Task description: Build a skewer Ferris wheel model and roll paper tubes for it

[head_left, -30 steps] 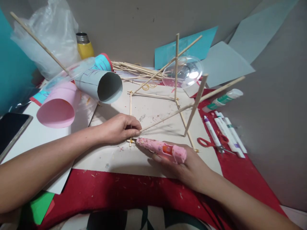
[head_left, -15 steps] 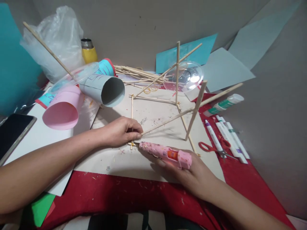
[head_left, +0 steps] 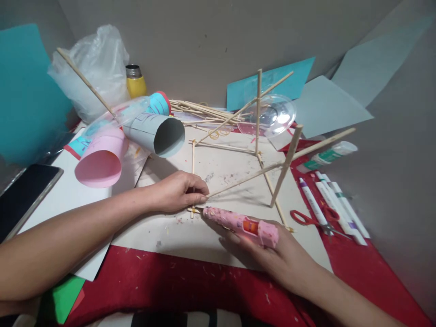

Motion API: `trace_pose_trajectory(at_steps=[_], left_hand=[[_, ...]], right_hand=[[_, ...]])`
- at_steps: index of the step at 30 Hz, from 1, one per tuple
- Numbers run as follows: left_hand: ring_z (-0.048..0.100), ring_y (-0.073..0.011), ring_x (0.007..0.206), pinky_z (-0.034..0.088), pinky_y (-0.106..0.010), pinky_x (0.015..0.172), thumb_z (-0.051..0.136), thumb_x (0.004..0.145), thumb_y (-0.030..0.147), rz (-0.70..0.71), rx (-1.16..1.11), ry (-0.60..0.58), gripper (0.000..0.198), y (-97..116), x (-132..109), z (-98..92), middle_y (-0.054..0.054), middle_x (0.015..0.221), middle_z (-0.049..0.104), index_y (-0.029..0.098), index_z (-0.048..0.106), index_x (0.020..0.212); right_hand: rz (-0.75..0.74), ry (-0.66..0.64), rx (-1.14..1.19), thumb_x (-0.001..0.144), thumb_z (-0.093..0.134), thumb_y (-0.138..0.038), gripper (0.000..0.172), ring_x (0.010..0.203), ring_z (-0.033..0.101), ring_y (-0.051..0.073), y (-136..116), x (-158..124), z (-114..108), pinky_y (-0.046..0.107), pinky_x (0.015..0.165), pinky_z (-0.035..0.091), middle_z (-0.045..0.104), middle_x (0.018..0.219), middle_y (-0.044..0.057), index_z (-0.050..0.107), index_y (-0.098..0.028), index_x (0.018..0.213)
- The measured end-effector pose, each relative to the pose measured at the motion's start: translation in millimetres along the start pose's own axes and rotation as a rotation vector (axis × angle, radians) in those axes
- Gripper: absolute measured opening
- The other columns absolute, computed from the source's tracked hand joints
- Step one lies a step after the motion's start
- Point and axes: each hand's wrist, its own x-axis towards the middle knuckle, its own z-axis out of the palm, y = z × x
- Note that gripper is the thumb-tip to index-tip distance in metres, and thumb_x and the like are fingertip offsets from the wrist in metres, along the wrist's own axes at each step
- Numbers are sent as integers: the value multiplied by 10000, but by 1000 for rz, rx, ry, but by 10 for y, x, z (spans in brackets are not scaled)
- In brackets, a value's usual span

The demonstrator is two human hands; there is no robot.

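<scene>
A frame of thin wooden sticks (head_left: 258, 113) stands on a cream board (head_left: 225, 227), with a square base and several slanted uprights. My left hand (head_left: 179, 190) is closed, pinching the low end of a long slanted stick (head_left: 245, 178) at the frame's near left corner. My right hand (head_left: 272, 252) is wrapped around a pink glue gun (head_left: 240, 221), which lies almost level. Its nozzle touches the corner joint right beside my left fingertips.
A pink paper roll (head_left: 100, 161) and a grey one (head_left: 158, 134) lie at the left. Loose sticks (head_left: 200, 111), a clear plastic lid (head_left: 272, 116), a yellow bottle (head_left: 135, 81) and a plastic bag (head_left: 98, 68) sit behind. Red scissors (head_left: 308, 220), markers (head_left: 335, 204) and a glue tube (head_left: 329, 156) lie right. A phone (head_left: 23, 195) rests far left.
Both hands keep their hold at the corner joint. The view has shifted, so everything sits slightly further right and lower in the picture.
</scene>
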Motion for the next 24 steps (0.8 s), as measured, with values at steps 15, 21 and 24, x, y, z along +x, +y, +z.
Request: trace_pose_trajectory(at_steps=[15,21,24], left_hand=[[559,-114,694,406,-214,652,578,856,173,-6,-13,2,111,-7,-1,4,-15,759,637,133,674,817],[559,-113,693,404,-212,649,581,854,172,-10,-6,1,108,-11,-5,3,-15,759,642,130,676,826],[558,-112,694,399,-212,648,579,855,172,-10,-5,-2,108,-16,-4,5,-13,759,640,132,675,825]], right_hand=[[-5,-9,-29,962,498,-362,389,1219,589,285,9,-16,-4,386,988,521,628,1333,57,625,-255,1314],[-20,-10,-81,959,504,-351,403,1193,607,289,19,-13,-4,389,991,518,654,1300,52,607,-255,1336],[-1,-16,-63,960,504,-351,400,1221,585,290,35,-17,-6,391,991,518,652,1303,46,605,-258,1336]])
